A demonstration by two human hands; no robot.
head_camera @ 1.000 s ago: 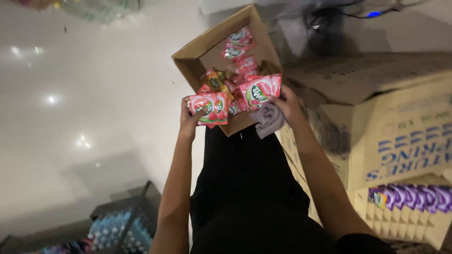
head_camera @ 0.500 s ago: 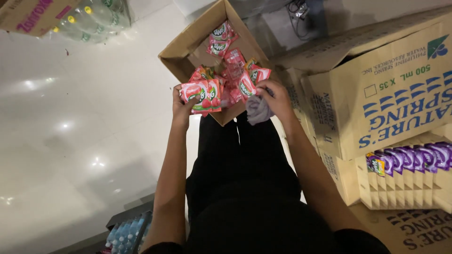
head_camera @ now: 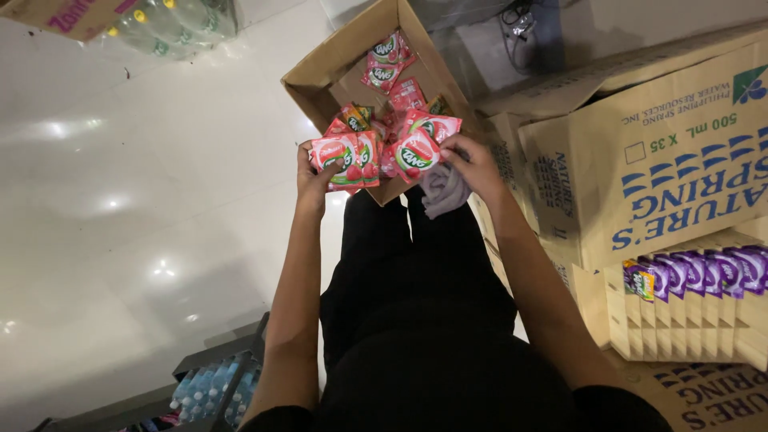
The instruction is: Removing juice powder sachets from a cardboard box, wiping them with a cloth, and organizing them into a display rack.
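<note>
An open brown cardboard box (head_camera: 336,60) rests on my lap, holding several red drink-powder sachets (head_camera: 390,50). My left hand (head_camera: 310,178) grips a small stack of red sachets (head_camera: 346,156) at the box's near edge. My right hand (head_camera: 474,164) pinches another red sachet (head_camera: 418,150) beside that stack and also has a grey cloth (head_camera: 442,192) bunched under its palm. My legs in black trousers (head_camera: 416,296) fill the lower middle.
Large printed cardboard cartons (head_camera: 664,152) stand to the right, with a row of purple sachets (head_camera: 704,272) in a tray below them. Shrink-wrapped bottles (head_camera: 176,24) lie top left on the glossy white floor (head_camera: 120,200). A rack of bottles (head_camera: 208,384) sits bottom left.
The view has tilted, so the box and my hands sit lower in the picture. My hands keep hold of the sachets and have drawn slightly apart.
</note>
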